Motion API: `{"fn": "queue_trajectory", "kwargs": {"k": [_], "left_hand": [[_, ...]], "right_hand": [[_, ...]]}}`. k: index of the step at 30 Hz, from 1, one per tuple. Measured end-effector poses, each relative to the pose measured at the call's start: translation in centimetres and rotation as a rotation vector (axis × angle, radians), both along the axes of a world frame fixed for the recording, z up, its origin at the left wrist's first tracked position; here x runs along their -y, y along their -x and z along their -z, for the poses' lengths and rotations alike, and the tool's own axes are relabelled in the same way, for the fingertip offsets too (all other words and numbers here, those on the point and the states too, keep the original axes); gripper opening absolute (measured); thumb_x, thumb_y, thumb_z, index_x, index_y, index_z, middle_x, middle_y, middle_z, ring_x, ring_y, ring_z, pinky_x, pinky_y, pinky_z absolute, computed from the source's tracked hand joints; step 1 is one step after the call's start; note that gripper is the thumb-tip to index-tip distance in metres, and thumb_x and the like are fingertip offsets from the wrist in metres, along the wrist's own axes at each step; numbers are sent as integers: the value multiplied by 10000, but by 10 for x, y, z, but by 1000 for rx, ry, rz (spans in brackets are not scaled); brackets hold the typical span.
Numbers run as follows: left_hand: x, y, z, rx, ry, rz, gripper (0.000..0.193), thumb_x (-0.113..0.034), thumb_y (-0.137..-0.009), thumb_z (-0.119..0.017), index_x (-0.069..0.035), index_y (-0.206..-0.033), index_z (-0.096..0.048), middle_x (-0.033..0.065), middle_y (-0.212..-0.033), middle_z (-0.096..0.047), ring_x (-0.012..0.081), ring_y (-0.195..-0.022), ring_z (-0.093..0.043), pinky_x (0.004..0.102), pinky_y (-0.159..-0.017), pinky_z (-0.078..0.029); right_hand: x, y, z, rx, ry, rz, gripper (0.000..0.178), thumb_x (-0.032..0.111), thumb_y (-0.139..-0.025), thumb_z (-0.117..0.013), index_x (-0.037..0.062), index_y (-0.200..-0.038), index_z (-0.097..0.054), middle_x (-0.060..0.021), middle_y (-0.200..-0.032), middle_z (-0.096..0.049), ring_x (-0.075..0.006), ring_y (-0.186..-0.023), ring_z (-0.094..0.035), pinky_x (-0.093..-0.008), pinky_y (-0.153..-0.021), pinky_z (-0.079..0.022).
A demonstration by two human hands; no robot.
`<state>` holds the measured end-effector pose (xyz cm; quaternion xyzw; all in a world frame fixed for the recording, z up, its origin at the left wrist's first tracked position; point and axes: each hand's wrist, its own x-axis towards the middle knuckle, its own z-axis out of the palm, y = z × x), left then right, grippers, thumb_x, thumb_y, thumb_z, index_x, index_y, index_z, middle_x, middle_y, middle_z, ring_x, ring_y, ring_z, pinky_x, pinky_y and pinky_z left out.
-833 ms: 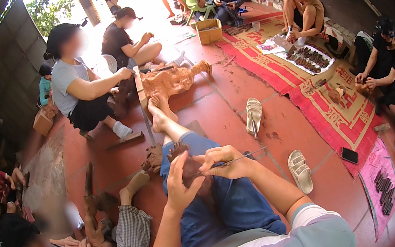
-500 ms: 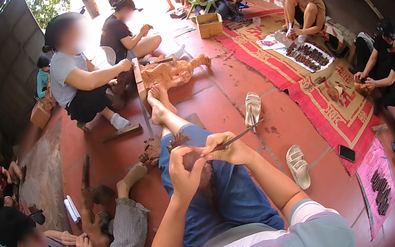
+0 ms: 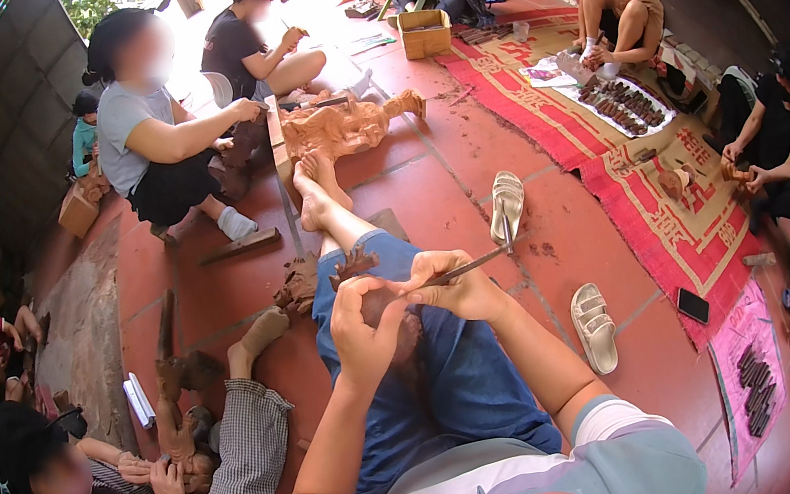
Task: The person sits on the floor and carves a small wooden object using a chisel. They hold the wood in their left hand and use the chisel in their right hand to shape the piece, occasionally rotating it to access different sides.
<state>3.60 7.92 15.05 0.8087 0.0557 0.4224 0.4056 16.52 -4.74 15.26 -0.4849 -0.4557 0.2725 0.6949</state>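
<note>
Over blue trousers (image 3: pixel 480 387), the left hand (image 3: pixel 362 330) grips a brown carving (image 3: pixel 380 306) — its body between thumb and fingers — while the right hand (image 3: pixel 458 289) pinches a slim dark tool (image 3: pixel 480 262).

I have the carving (image 3: pixel 378 307) over my lap (image 3: pixel 470 388), between my left hand (image 3: pixel 365 337) and right hand (image 3: pixel 456 289), the tool (image 3: pixel 483 262) reaching out to my right. Just before my feet (image 3: pixel 320 182) lies the statue (image 3: pixel 330 129); the bin (image 3: pixel 427 43) stands farther off, to its right. On my right are two sandals (image 3: pixel 594 328), then the mat (image 3: pixel 653 251), with the phone (image 3: pixel 693 305) on its near end.
</note>
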Motion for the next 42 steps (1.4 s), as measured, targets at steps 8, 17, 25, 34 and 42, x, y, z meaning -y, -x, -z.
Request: {"fn": "queue_trajectory", "kwargs": {"k": [8,17,25,34,42], "left_hand": [[4,10,-13,14,-69,-2,282,-24,-713,-724,-10,-958,-587,127,-956,-619,269,-888,-612,340,-784,-486],[4,7,-12,3,-49,11,322,-14,-710,-718,-7,-995,-566,124,-992,-608,252,-934,-603,335,-847,-470],[8,-4,-7,-72,87,-45,320,-21,-696,-738,-8,-976,-582,116,-989,-610,226,-914,-604,324,-817,-478],[4,-1,0,-5,68,-32,279,-40,-695,-750,-23,-937,-613,119,-945,-626,277,-863,-626,339,-750,-502],[0,2,-6,35,18,15,269,-51,-694,-779,-25,-915,-627,104,-913,-637,263,-839,-636,330,-744,-503]], "right_hand": [[7,13,-2,80,-25,-38,56,-14,-843,-683,-21,-838,-628,-52,-838,-648,-125,-910,-646,-275,-831,-528],[4,9,-6,170,-54,-4,61,-7,-843,-690,-13,-848,-629,-23,-817,-618,-96,-890,-619,-265,-828,-513],[5,4,-8,47,-78,33,60,8,-839,-696,-3,-846,-638,-36,-832,-635,-107,-875,-624,-270,-823,-519],[1,5,-4,-81,-60,26,81,24,-855,-692,10,-876,-616,0,-816,-617,-93,-802,-591,-247,-746,-496],[5,13,-2,-158,34,-50,86,2,-830,-710,-4,-841,-625,-20,-799,-610,-79,-804,-584,-242,-734,-485]]}}
